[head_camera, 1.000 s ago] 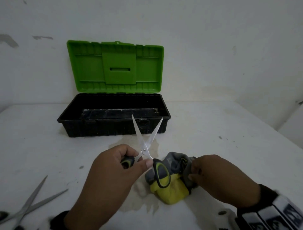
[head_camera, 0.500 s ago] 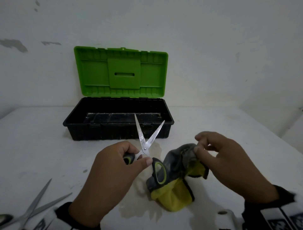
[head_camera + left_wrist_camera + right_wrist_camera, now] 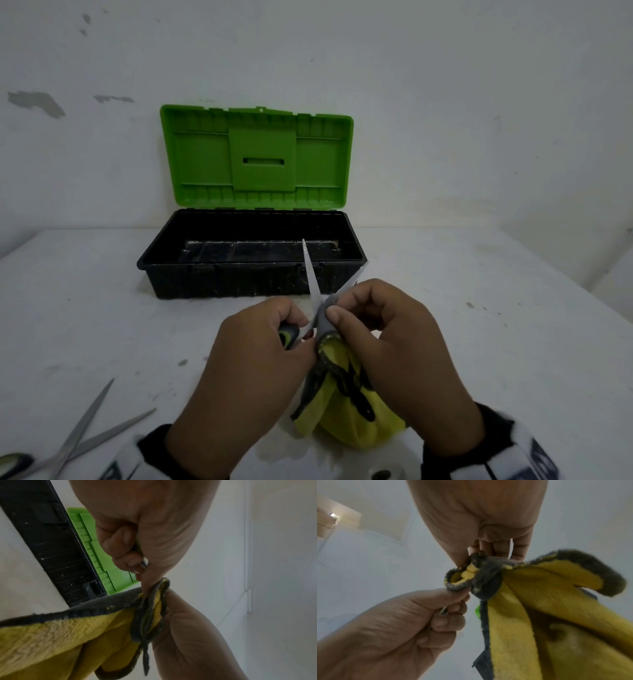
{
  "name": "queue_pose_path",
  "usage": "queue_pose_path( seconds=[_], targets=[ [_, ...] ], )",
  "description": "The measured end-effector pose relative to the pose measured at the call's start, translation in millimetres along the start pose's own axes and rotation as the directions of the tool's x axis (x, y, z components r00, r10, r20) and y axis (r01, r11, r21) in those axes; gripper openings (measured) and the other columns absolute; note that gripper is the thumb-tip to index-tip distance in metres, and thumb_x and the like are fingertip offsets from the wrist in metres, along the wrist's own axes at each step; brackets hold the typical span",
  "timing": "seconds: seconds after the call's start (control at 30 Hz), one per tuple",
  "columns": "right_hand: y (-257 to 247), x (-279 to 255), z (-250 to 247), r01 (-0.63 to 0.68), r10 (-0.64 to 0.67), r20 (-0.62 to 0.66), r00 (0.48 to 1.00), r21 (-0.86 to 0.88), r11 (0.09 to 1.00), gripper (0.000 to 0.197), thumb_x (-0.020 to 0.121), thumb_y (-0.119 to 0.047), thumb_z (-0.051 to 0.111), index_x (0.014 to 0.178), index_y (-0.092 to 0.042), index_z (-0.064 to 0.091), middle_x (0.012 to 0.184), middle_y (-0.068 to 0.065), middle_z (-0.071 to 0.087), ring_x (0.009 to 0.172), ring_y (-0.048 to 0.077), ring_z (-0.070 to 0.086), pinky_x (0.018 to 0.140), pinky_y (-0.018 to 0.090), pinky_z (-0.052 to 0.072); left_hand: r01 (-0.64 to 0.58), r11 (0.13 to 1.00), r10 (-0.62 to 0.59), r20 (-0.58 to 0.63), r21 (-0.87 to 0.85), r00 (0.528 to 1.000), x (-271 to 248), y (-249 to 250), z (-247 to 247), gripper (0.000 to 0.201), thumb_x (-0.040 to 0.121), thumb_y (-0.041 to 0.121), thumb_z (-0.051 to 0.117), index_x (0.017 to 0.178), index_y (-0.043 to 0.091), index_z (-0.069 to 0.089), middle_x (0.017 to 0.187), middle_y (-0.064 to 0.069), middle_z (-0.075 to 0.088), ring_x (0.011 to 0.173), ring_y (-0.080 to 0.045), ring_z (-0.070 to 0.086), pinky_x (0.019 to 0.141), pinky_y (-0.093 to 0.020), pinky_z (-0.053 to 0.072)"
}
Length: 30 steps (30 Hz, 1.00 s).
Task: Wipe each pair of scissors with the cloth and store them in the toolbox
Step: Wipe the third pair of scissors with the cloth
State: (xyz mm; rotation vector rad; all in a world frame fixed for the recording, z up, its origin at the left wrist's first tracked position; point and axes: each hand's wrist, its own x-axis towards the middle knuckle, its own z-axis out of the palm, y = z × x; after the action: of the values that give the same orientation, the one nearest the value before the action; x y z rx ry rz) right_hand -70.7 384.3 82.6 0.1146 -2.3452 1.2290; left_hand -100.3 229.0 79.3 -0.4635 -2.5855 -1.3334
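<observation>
My left hand (image 3: 274, 346) grips the black-and-green handle of a pair of scissors (image 3: 312, 274), blades spread and pointing up toward the toolbox. My right hand (image 3: 370, 329) pinches the yellow-and-grey cloth (image 3: 346, 407) around the right blade near the pivot; the cloth hangs down to the table. In the left wrist view the left hand (image 3: 130, 555) curls round the handle, with the cloth (image 3: 68, 631) below. In the right wrist view the right hand (image 3: 481, 553) pinches the cloth (image 3: 530, 588). The black toolbox (image 3: 239, 281) stands with its green lid (image 3: 257, 157) up.
A second pair of scissors (image 3: 78, 442) lies with spread blades on the white table (image 3: 479, 308) at the front left. The toolbox stands against the white wall at the back. A white object with a hole (image 3: 382, 474) sits at the front edge.
My right hand lifted the cloth off the table and brought it left onto the scissors' right blade. The left hand kept holding the scissors in about the same place.
</observation>
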Motion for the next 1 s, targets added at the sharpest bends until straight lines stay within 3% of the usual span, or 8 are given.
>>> queue_pose_path(
  seconds=[0.17, 0.3, 0.43, 0.57, 0.73, 0.87, 1.0],
  targets=[
    [-3, -3, 6, -0.124, 0.138, -0.091, 0.986, 0.138, 0.983, 0.016, 0.080, -0.025, 0.078, 0.070, -0.021, 0.066, 0.065, -0.005, 0.071, 0.053, 0.006, 0.064, 0.046, 0.012, 0.044, -0.041, 0.999, 0.041, -0.001, -0.034, 0.999, -3, -5, -3, 0.022, 0.073, 0.031, 0.080, 0.066, 0.029, 0.059, 0.062, 0.007, 0.059, 0.056, -0.004, 0.050, 0.049, -0.014, 0.040],
    [2, 4, 1, -0.126, 0.149, -0.163, 0.975, 0.143, 0.982, 0.018, 0.080, -0.028, 0.078, 0.069, -0.018, 0.067, 0.063, -0.004, 0.072, 0.055, 0.008, 0.067, 0.050, 0.020, 0.052, -0.041, 0.997, 0.042, 0.012, -0.062, 0.999, -3, -6, -5, 0.025, 0.069, 0.036, 0.082, 0.066, 0.026, 0.060, 0.063, 0.015, 0.057, 0.052, -0.002, 0.048, 0.048, -0.015, 0.040],
    [-3, -1, 5, -0.116, 0.125, -0.069, 0.990, 0.113, 0.987, 0.017, 0.079, -0.026, 0.079, 0.069, -0.019, 0.068, 0.067, -0.006, 0.071, 0.059, 0.009, 0.067, 0.053, 0.017, 0.053, -0.020, 0.996, 0.024, 0.044, -0.087, 0.999, -2, -8, -9, 0.021, 0.072, 0.030, 0.082, 0.066, 0.026, 0.063, 0.062, 0.014, 0.061, 0.052, -0.001, 0.051, 0.046, -0.013, 0.040],
    [6, 6, -2, -0.129, 0.150, -0.180, 0.972, 0.126, 0.984, 0.019, 0.080, -0.028, 0.078, 0.068, -0.018, 0.068, 0.063, -0.003, 0.071, 0.056, 0.010, 0.067, 0.053, 0.027, 0.056, 0.014, 0.996, -0.005, 0.104, -0.083, 0.995, -2, -6, -11, 0.022, 0.069, 0.037, 0.082, 0.069, 0.025, 0.063, 0.058, 0.018, 0.060, 0.050, 0.002, 0.051, 0.046, -0.011, 0.038],
    [0, 1, 2, -0.111, 0.118, -0.054, 0.992, 0.108, 0.988, 0.018, 0.080, -0.027, 0.078, 0.069, -0.017, 0.067, 0.065, -0.003, 0.070, 0.057, 0.009, 0.066, 0.051, 0.018, 0.053, -0.017, 0.995, 0.028, 0.116, -0.096, 0.993, -1, -9, -15, 0.024, 0.071, 0.038, 0.080, 0.064, 0.024, 0.062, 0.058, 0.009, 0.059, 0.047, -0.003, 0.047, 0.045, -0.015, 0.039],
    [9, 8, -3, -0.126, 0.151, -0.151, 0.977, 0.167, 0.978, 0.019, 0.080, -0.026, 0.078, 0.069, -0.016, 0.067, 0.063, -0.002, 0.072, 0.056, 0.011, 0.067, 0.052, 0.021, 0.053, 0.005, 0.996, 0.005, 0.119, -0.085, 0.993, -3, -9, -16, 0.024, 0.068, 0.035, 0.083, 0.065, 0.023, 0.062, 0.058, 0.016, 0.061, 0.049, 0.000, 0.052, 0.049, -0.012, 0.041],
    [3, 3, 1, -0.141, 0.152, -0.044, 0.987, 0.179, 0.974, 0.019, 0.080, -0.025, 0.078, 0.069, -0.016, 0.067, 0.064, -0.001, 0.072, 0.056, 0.010, 0.067, 0.051, 0.019, 0.053, 0.022, 0.996, -0.011, 0.134, -0.081, 0.991, -5, -12, -19, 0.024, 0.068, 0.037, 0.082, 0.064, 0.024, 0.062, 0.056, 0.012, 0.059, 0.047, -0.003, 0.049, 0.045, -0.015, 0.039]
  ],
)
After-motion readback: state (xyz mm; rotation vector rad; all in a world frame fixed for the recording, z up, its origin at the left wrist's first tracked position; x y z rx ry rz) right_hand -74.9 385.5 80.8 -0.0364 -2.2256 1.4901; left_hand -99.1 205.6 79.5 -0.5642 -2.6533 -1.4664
